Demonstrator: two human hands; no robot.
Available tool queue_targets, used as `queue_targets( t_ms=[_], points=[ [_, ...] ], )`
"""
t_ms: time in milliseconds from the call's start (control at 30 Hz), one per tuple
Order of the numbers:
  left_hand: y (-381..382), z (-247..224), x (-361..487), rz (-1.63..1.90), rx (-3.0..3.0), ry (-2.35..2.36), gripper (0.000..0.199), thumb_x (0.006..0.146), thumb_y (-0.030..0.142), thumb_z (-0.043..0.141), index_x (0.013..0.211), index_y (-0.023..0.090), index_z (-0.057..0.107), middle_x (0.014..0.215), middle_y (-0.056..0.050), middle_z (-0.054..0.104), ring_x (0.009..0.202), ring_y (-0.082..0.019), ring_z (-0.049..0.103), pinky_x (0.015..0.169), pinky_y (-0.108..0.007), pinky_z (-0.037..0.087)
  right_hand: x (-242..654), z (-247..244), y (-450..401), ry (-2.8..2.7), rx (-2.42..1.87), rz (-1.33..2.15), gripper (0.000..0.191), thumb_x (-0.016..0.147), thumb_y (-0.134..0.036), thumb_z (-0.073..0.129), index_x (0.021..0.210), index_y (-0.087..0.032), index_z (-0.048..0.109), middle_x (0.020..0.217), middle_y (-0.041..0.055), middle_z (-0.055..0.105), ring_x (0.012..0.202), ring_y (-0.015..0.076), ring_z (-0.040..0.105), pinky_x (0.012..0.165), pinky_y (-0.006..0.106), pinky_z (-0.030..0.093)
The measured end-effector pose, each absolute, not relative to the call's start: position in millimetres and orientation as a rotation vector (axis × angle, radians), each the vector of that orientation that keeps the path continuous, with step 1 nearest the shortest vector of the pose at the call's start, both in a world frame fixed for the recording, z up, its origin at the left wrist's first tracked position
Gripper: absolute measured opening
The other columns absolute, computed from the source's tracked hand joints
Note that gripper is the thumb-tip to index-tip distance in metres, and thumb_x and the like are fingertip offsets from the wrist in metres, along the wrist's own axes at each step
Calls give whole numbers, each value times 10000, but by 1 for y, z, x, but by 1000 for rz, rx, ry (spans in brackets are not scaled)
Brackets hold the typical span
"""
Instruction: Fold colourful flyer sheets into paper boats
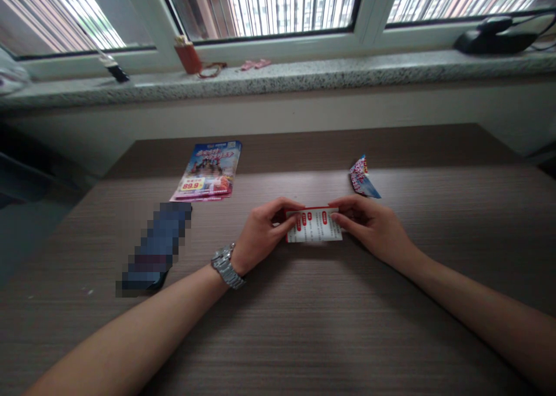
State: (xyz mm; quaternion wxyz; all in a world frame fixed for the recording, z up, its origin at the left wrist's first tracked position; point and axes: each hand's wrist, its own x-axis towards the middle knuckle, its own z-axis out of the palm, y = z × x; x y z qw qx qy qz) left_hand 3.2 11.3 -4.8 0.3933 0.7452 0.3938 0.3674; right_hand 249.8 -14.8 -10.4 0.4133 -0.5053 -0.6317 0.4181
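Note:
A small folded leaflet (315,227), white with red labels and a red top edge, is held out just above the table between both hands. My left hand (264,228), with a metal watch (228,267) on the wrist, pinches its left end between thumb and fingers. At the opposite end, my right hand (373,225) grips it the same way. Beyond the right hand a small folded piece of colourful printed paper (364,179) stands on the table.
Colourful flyers (212,167) lie stacked at the back left of the wooden table (295,326). Nearer me is a dark, pixelated phone-like object (156,245). On the stone windowsill (313,80) sit a red container (188,56), a pink item (255,64) and a black device (497,37).

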Motion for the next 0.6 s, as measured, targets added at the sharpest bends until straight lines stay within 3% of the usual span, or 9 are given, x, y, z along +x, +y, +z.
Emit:
queue_targets(
  t_ms=[600],
  points=[
    [13, -7, 2, 888, 1917, 1025, 168, 938, 264, 635, 1071, 191, 708, 951, -36, 746, 804, -138, 691, 700, -224, 560, 251, -13, -15, -1689, -1282, 936, 201, 907, -369, 668, 1054, -231, 678, 925, 51, 758, 816, 215, 728, 745, 374, 625]
  ],
)
